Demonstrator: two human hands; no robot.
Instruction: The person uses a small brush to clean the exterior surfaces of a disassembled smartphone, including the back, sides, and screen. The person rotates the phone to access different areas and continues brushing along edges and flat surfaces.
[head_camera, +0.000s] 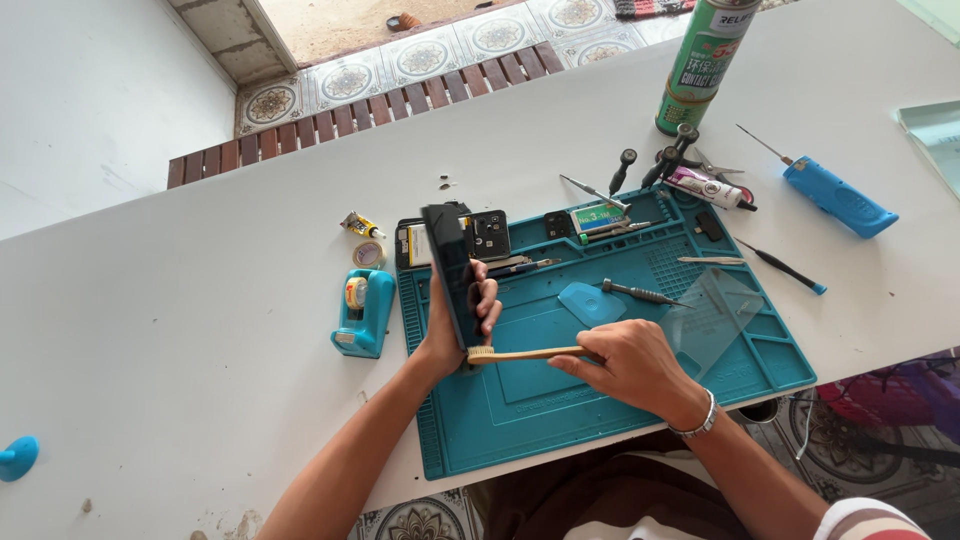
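Your left hand (452, 325) grips the dark phone (452, 270) upright on edge, left of frame centre over the teal mat (520, 400); your right hand (625, 365) pinches a wooden brush (520, 354) at its base. Hard scrubbing could tip it from your fingers.

On the teal repair mat (520, 400) near the bench's front edge, the left hand (450, 325) holds a dark phone (450, 270) upright on edge. The right hand (630, 365) holds a bamboo toothbrush (520, 354), bristles against the phone's lower end. A tape dispenser (362, 312) stands just left of the mat.
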